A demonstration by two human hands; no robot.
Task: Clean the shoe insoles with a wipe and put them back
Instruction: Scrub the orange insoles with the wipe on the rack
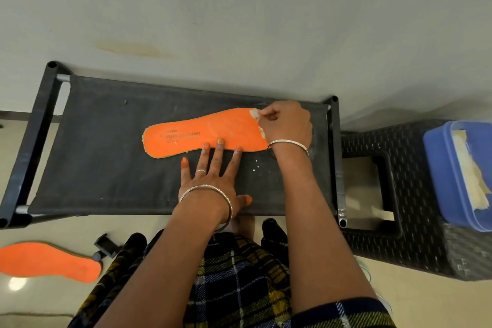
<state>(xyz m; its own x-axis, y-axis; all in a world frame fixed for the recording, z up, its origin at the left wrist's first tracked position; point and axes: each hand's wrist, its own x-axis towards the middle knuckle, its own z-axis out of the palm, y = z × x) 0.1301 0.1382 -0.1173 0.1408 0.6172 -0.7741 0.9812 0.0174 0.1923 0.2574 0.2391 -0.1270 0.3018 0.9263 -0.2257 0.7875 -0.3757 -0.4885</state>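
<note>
Insole (pixel 202 133) on rack (pixel 106 154), held down by flat left hand (pixel 213 181); right hand (pixel 286 122) pinches, seemingly, a wipe (pixel 254 114)

A matt orange face is shown by the insole (pixel 202 132), laid on dark woven cloth shelf (pixel 106 154). The stool (pixel 426 234) is rough-textured, possibly plastic; the blue box (pixel 436 168) is smooth, the floor (pixel 32 303) glossy.

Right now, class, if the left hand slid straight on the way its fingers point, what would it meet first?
The orange insole: the fingertips of the left hand touch its near edge, so the hand would probably push it or ride onto it.
</note>
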